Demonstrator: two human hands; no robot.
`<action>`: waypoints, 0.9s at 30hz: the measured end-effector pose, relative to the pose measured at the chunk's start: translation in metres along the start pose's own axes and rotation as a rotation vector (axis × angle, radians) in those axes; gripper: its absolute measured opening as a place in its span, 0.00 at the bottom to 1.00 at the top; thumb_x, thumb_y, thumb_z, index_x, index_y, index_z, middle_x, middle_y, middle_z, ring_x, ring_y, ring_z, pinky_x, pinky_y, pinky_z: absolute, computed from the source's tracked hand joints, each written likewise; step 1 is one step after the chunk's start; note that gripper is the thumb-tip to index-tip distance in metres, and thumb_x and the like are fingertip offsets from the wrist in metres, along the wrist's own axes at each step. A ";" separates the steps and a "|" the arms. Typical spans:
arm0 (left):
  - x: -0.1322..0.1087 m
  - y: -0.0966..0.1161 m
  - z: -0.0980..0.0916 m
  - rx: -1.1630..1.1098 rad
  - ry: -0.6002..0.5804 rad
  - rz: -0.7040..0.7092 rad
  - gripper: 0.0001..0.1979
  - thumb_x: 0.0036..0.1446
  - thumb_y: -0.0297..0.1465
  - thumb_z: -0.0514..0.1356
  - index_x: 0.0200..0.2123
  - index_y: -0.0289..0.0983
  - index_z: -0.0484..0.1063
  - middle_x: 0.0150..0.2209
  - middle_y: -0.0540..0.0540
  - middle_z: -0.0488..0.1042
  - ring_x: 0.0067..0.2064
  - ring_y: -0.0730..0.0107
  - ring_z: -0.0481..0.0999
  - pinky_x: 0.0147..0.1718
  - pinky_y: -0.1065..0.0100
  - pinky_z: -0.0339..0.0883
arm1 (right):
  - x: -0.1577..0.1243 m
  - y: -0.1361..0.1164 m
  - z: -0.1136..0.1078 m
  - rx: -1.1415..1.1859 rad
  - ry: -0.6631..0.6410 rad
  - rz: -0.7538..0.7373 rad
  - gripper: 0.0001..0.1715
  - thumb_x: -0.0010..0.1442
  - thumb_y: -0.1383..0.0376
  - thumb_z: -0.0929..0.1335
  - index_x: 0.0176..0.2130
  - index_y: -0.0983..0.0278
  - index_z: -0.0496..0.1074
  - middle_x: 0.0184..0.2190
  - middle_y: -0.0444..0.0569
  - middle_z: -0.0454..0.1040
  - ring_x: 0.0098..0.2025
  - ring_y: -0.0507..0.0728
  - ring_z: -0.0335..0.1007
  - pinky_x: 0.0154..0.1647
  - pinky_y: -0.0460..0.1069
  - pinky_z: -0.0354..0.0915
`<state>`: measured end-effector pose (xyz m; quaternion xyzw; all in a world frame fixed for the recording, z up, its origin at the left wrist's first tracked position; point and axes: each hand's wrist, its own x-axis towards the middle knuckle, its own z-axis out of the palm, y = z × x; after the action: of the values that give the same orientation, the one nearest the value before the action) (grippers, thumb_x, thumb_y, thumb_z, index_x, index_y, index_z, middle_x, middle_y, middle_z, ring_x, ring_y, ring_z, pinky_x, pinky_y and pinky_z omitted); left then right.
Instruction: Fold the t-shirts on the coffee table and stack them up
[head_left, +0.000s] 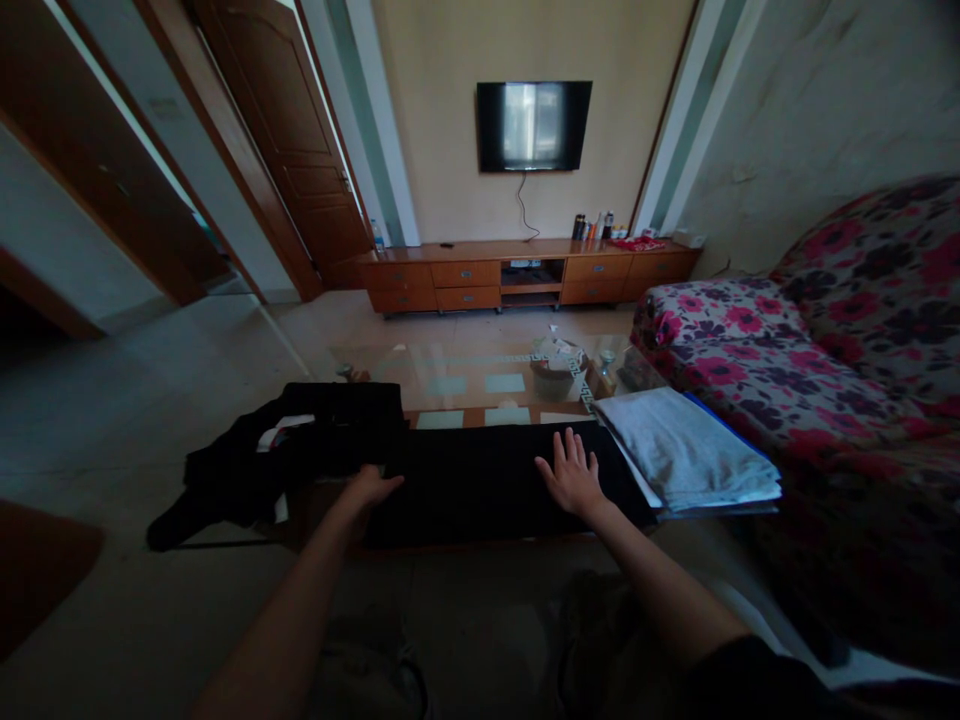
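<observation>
A folded black garment [472, 480] lies in a long flat strip across the near side of the glass table; its kind is not clear. My right hand [574, 475] rests flat on its right part, fingers spread. At the left end, my left hand [369, 487] holds the garment's edge, thumb on top and the other fingers mostly hidden. Beside it on the left lies a loose heap of black clothing [330, 415] with a white label. A stack of folded cloth, with a grey piece [682, 445] on top, sits at the right end.
The glass table [442, 362] has a bin [556, 375] visible through or behind its far side. A floral sofa [810, 370] stands on the right. Beyond are a wooden TV cabinet [465, 275] with bottles, a wall television [534, 125] and a brown door [277, 130].
</observation>
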<state>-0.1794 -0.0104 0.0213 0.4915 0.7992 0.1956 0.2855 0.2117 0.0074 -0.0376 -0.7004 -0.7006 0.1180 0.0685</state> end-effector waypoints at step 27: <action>-0.136 0.111 0.117 -0.404 -1.357 0.508 0.20 0.63 0.43 0.63 0.52 0.38 0.78 0.49 0.38 0.81 0.46 0.59 0.82 0.50 0.55 0.74 | 0.008 -0.053 -0.032 1.812 -0.326 0.272 0.21 0.50 0.72 0.77 0.41 0.61 0.69 0.30 0.42 0.77 0.28 0.52 0.76 0.27 0.44 0.72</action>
<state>0.0196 -0.0801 0.0346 0.6115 0.2582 0.0522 0.7461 0.1688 0.0184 0.0063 -0.4304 -0.2537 0.7241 0.4755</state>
